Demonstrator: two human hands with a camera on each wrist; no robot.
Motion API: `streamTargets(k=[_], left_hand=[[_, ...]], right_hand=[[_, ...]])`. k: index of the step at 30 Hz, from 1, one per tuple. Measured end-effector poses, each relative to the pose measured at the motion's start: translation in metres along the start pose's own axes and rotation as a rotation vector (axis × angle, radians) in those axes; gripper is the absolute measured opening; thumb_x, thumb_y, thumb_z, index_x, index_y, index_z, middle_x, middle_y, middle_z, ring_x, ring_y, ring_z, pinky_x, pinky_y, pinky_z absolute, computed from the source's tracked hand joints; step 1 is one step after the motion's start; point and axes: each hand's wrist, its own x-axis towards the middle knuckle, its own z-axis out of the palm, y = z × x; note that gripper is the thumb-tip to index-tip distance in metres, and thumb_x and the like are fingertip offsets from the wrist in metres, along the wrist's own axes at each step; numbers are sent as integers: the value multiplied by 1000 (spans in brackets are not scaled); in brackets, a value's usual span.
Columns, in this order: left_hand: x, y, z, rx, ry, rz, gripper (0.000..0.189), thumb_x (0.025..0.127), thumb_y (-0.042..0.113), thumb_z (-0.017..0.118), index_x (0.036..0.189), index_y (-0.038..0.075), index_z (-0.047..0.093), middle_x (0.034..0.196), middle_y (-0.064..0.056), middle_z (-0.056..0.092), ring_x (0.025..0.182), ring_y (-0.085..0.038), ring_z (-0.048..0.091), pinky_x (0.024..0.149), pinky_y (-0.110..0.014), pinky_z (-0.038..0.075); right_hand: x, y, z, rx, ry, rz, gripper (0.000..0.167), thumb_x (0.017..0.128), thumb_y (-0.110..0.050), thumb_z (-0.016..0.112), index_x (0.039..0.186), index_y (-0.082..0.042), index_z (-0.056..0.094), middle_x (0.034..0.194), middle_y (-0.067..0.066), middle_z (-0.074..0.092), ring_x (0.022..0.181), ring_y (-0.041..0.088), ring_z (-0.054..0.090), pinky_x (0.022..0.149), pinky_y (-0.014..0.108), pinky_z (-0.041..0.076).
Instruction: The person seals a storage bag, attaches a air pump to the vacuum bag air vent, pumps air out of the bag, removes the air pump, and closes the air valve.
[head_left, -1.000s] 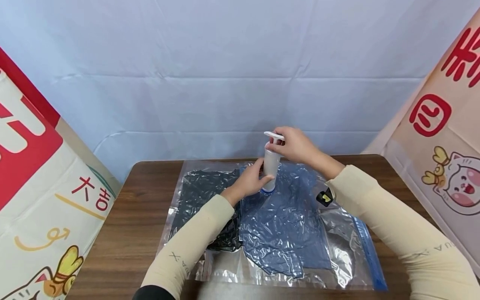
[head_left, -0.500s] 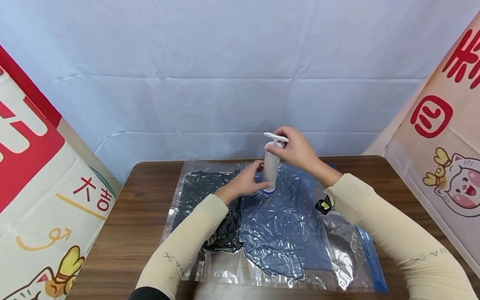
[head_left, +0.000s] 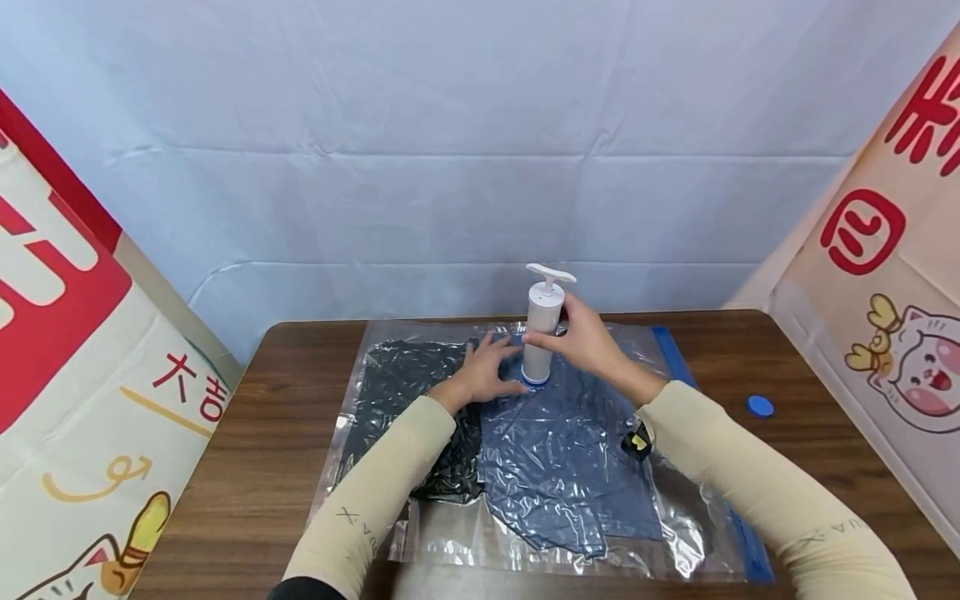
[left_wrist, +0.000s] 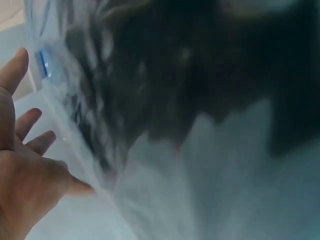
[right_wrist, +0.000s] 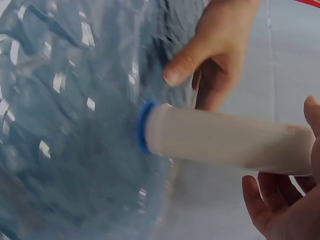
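Observation:
A white hand pump (head_left: 543,313) stands upright on the blue ring valve (head_left: 534,383) of a clear storage bag (head_left: 480,533). My right hand (head_left: 592,342) holds the pump's barrel, thumb in front, below the T-shaped handle. Beside the pump's foot, my left hand (head_left: 483,375) has its fingers spread and holds nothing. The left wrist view shows that hand (left_wrist: 30,175) spread by the bag's edge. Inside the bag lie a black folded garment (head_left: 405,375) on the left and a blue one (head_left: 555,450) in the middle, pressed against the wrinkled film.
A round blue cap (head_left: 761,407) lies on the wooden table (head_left: 225,467) right of the bag. The bag's blue zip strip (head_left: 750,542) runs along its right side, partly under my right sleeve. Behind the table hangs a pale cloth (head_left: 450,208), with printed banners at both sides.
My right hand has moved from the pump's handle down to its barrel. The left hand has let go of the barrel and spread its fingers. The blue cap has come into view.

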Motion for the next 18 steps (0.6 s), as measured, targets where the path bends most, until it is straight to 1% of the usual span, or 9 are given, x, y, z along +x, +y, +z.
streamTargets(k=[3,5,7,12,18], left_hand=[[-1,-1,6,-30,-23,-69,70,93,48,72,154,23,47,168,-7,24,155,-40,1,114,-75,-4],[-1,-2,8,-40,-29,-94,67,94,46,72,153,26,49,168,-7,24,155,-41,0,112,-75,-7],[-1,-1,9,-40,-33,-101,65,94,45,72,152,26,50,167,-7,24,155,-41,0,113,-75,-8],[-1,0,9,-41,-38,-95,64,94,44,73,152,26,50,167,-8,24,155,-42,0,113,-74,-8],[-2,2,8,-19,-49,-104,63,94,45,72,151,26,52,168,-7,24,155,-41,0,114,-74,-6]], right_hand=[[-5,7,10,14,-6,31,73,90,-28,81,147,-1,44,128,21,60,113,38,62,90,53,52],[-7,11,14,15,2,46,73,91,-29,80,147,-2,44,129,22,60,114,38,61,91,53,53],[-9,13,17,11,11,54,72,91,-30,80,147,-1,44,129,22,61,115,38,62,92,53,53],[-11,15,20,12,28,60,71,92,-31,79,146,0,44,127,23,63,112,37,64,90,53,53],[-11,17,21,17,33,47,70,93,-30,78,146,0,44,127,24,63,111,38,65,90,54,53]])
